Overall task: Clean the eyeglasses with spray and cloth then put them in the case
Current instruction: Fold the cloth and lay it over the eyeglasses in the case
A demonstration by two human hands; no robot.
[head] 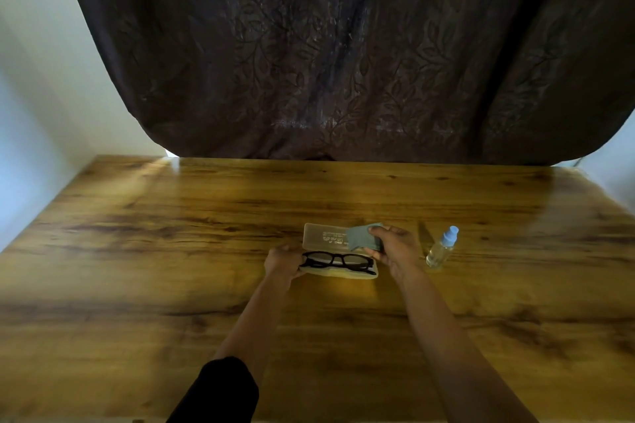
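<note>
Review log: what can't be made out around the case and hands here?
Head view only.
Print on the case lid: too small, partly covered by the cloth.
Left end of the eyeglasses: hidden by the left hand; whether it grips them or the case is unclear.
Lid's right end: behind the right hand.
Fill level of the spray bottle: too small.

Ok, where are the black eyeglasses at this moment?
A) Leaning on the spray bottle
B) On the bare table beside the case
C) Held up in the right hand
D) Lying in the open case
D: the eyeglasses lie in the near half of the open case, with the left hand at their left end, while the right hand holds only the cloth.
</note>
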